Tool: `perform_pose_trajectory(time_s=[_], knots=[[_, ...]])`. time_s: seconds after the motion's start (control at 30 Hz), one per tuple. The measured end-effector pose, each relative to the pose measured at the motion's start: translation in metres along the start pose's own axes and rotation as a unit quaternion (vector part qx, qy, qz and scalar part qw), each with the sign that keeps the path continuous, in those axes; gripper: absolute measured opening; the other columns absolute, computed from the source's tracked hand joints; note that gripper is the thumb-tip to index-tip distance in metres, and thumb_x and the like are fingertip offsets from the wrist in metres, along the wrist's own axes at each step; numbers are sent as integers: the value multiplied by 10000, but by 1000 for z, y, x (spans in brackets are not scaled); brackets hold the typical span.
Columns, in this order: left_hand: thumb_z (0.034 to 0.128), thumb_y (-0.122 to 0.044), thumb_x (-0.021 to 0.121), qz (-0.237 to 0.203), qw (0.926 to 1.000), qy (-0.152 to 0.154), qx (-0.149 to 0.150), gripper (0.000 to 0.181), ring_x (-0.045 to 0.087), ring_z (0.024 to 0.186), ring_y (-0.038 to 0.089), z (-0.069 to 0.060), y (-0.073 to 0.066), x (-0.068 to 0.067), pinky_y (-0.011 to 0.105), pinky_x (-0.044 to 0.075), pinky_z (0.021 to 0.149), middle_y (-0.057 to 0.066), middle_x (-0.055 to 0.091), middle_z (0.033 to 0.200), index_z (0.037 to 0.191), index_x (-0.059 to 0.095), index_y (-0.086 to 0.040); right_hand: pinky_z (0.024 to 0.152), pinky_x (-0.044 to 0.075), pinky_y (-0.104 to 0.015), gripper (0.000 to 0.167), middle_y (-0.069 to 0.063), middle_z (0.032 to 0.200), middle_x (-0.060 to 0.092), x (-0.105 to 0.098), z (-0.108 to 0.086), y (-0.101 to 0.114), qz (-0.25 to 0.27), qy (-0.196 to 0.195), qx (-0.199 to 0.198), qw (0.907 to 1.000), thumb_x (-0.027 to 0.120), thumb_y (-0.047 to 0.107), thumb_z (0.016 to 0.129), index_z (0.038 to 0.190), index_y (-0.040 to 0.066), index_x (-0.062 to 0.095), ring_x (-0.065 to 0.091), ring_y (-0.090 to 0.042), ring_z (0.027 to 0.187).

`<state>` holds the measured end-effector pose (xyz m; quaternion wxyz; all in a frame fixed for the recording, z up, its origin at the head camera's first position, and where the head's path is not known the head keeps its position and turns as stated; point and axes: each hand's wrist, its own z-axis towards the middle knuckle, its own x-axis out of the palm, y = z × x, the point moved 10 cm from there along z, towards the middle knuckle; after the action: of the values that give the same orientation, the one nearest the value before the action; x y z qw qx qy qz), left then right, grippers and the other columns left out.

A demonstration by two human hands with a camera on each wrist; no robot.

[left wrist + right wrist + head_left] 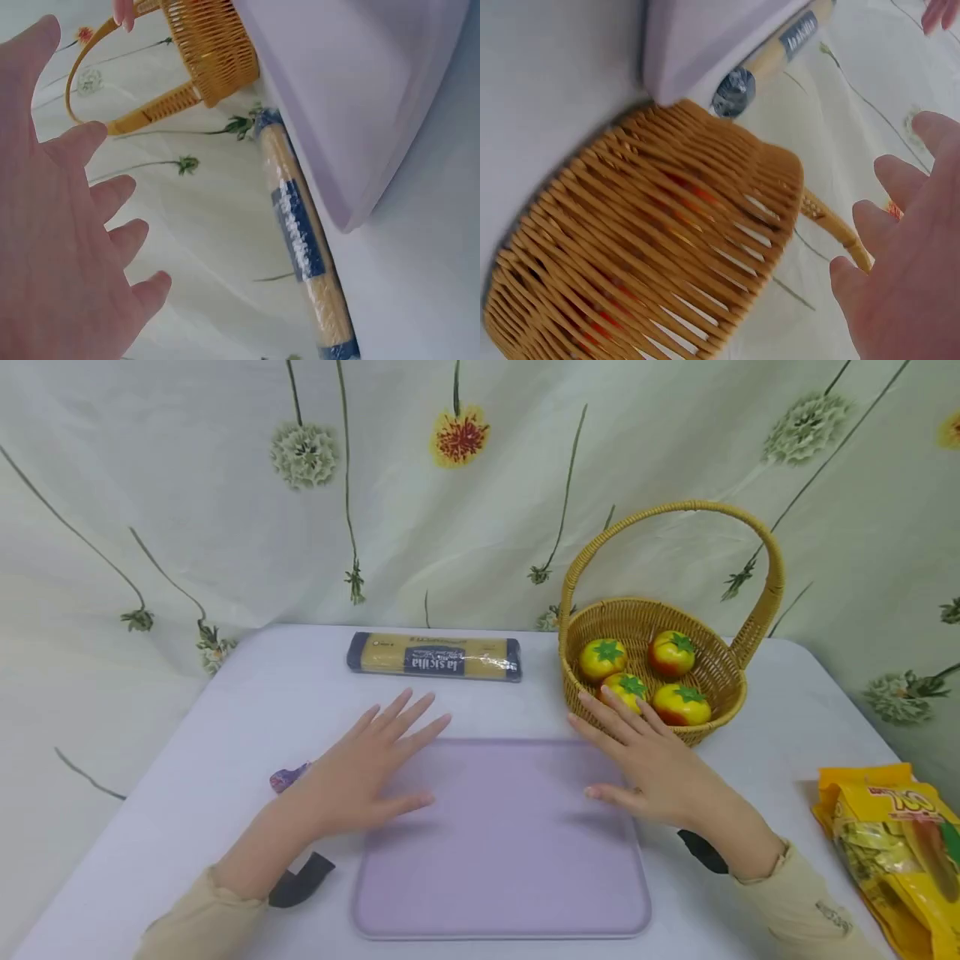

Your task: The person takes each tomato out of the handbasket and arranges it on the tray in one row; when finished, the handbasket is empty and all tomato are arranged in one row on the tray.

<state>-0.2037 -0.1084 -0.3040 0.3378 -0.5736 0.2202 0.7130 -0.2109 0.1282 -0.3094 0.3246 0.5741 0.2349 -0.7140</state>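
Both hands hover with fingers spread and hold nothing. My left hand [360, 777] is above the left edge of a pale purple tray [502, 860]. Over the tray's right side is my right hand [652, 760], its fingertips in front of a wicker basket [727, 693]. Inside the basket lie several yellow-red tomatoes [672, 653] with green leaf tops; one is partly covered by the right fingers. A small purple wrapped item [288, 777] sits partly hidden behind the left wrist. In the left wrist view, the left fingers are spread in front of the cloth backdrop.
A clear pack of spaghetti [435, 657] with dark blue ends lies behind the tray. At the right edge is a yellow bag [892, 852] of wrapped pieces. A flowered cloth [225, 460] hangs behind the white table [300, 718].
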Motion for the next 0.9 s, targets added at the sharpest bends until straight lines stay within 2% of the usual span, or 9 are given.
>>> perform_pose_trajectory(time_s=[0.13,0.2,0.33,0.5,0.63,0.7,0.83,0.9], knots=[[873,-501,590,-444,9987,10,-238,832,16,1399,258,-2,10,-7,520,121,1098,-30,16,1559,1515,116,-265,1106,-8,-499,762,-13,1558,63,-14,6,-17,188,5,307,9994,530,495,914,1515,218,150,-25,-259,1399],[876,-466,607,-684,9971,4,-347,833,24,1399,246,-3,15,-8,515,161,1092,-44,15,1558,1515,109,-273,1110,-22,-476,755,-34,1555,83,-21,9,-26,304,-47,424,9986,529,473,923,1515,205,146,-20,-267,1399],[893,-378,623,-1366,9888,63,-593,820,36,1400,223,-6,26,-4,531,218,1069,-45,28,1558,1513,94,-290,1111,-22,-471,729,-69,1546,124,-31,10,-46,599,-144,687,9957,516,428,945,1514,170,140,-16,-263,1399],[942,-261,576,-2454,9655,132,-859,753,50,1399,188,-9,41,9,466,151,1105,-52,51,1555,1511,84,-294,1098,-6,-529,687,-81,1545,122,-38,8,-71,1261,-248,1045,9862,474,383,973,1514,146,123,2,-284,1397],[979,-198,510,-3194,9416,120,-1058,675,74,1391,134,-14,53,23,406,121,1118,-94,90,1542,1509,102,-293,1085,53,-571,641,-85,1541,135,-35,6,-91,2004,-315,1422,9688,459,333,986,1511,140,145,39,-300,1393],[992,-185,480,-3525,9282,106,-1185,636,81,1387,116,-17,58,30,414,123,1117,-101,109,1537,1507,122,-290,1061,97,-614,627,-114,1535,145,-30,4,-100,2297,-278,1635,9590,447,331,990,1510,140,153,77,-340,1384],[991,-209,485,-3979,9070,86,-1374,615,90,1386,126,-22,66,46,438,133,1111,-90,133,1534,1504,155,-282,990,171,-695,622,-175,1514,182,-24,-1,-117,2590,-270,2076,9429,453,361,983,1504,144,192,161,-423,1346],[973,-234,524,-4044,9037,67,-1407,642,98,1386,142,-22,68,52,423,143,1110,-75,140,1535,1504,165,-275,974,182,-708,629,-191,1504,202,-23,-5,-125,2645,-308,2268,9368,469,375,975,1498,133,216,178,-440,1334]])
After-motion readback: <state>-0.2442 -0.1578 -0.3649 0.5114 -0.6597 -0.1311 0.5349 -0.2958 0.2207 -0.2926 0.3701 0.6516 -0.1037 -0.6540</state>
